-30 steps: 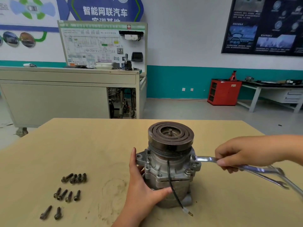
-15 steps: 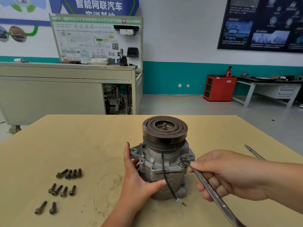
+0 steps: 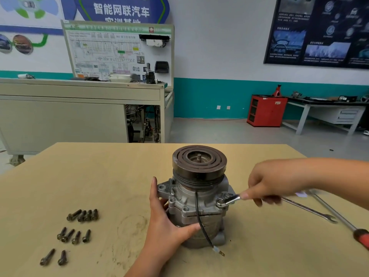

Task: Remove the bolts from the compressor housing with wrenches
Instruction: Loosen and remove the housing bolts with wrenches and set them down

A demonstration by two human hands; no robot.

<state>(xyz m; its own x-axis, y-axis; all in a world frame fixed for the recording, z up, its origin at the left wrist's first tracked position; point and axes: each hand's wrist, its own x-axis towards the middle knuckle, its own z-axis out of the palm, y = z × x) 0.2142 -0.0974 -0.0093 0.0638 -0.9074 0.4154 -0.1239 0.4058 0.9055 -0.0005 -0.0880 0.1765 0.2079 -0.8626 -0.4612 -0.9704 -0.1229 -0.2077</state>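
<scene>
Head view: the right hand [image 3: 267, 184] has its fingers pinching a wrench [image 3: 229, 200], ring end on the housing's [image 3: 191, 208] right bolt [image 3: 220, 202]. Its handle runs rightward. Opposite, the left hand [image 3: 165, 226] grips the housing.

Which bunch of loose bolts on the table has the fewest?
The bunch nearest the camera, at bottom left: just two bolts. The middle bunch and the far bunch hold four each.
</scene>
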